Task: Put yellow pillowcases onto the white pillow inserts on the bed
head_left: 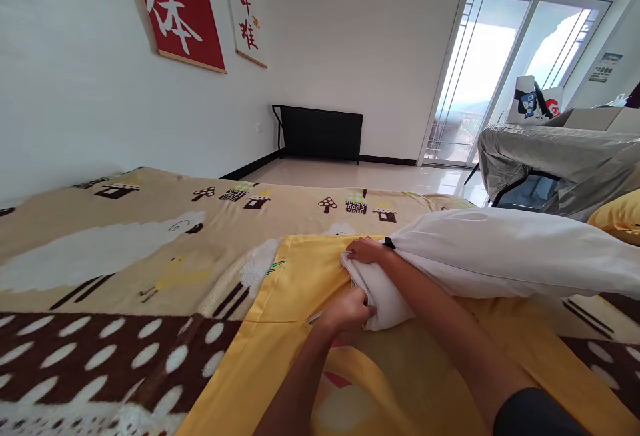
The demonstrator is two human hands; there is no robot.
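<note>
A plump white pillow (520,249) lies across a yellow pillowcase (310,256) that is spread flat on the patterned blanket. My right hand (367,251) is closed over the upper corner of the pillow's folded left end, just left of a small black patch on it. Lower down, my left hand (350,309) is a fist, gripping the near corner of that same end; its fingertips are partly hidden. Close to my left wrist, a short slit or seam edge shows in the yellow cloth. My right forearm crosses in front of the pillow.
The beige and brown blanket (150,243) covers the surface around the pillowcase. Another yellow pillow (620,216) sits at the right edge. Beyond are a plastic-wrapped piece of furniture (565,146) bearing bags, a black folded frame (320,133) against the wall, and glass doors (500,69).
</note>
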